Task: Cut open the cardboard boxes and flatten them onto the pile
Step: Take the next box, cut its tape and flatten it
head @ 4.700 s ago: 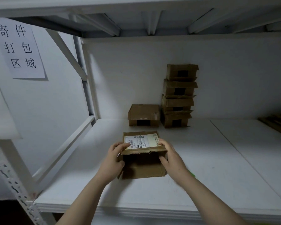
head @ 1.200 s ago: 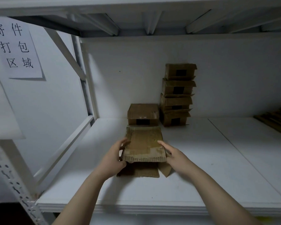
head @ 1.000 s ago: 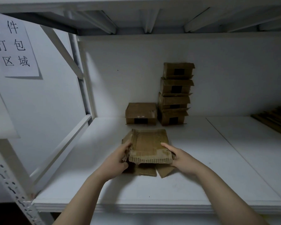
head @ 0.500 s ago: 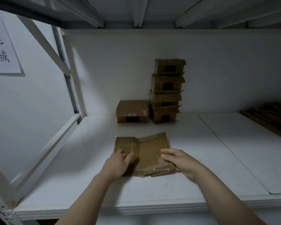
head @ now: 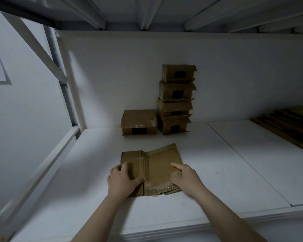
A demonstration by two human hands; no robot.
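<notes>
Pressing one flattened box [head: 150, 166] down, left hand [head: 122, 179] and right hand [head: 184, 175], each grip spread flat; five boxes [head: 177, 100] behind it seemingly uncut; pile [head: 287, 126] to its right.

Both hands, left hand [head: 122, 180] and right hand [head: 186, 178], press on the flattened box [head: 157, 163] at the middle front of the shelf [head: 217, 172] — yet bare board lies open on either side and along the front lip. At the back wall [head: 234, 75] a stack of four boxes [head: 177, 100] and a single box [head: 138, 122] just beside it block the centre, with a bare strip between them and the flattened box. A pile of flat cardboard [head: 287, 126] fills the far right corner, a slanted brace [head: 37, 46] closes the left side, and the shelf above [head: 147, 13] caps the headroom.
</notes>
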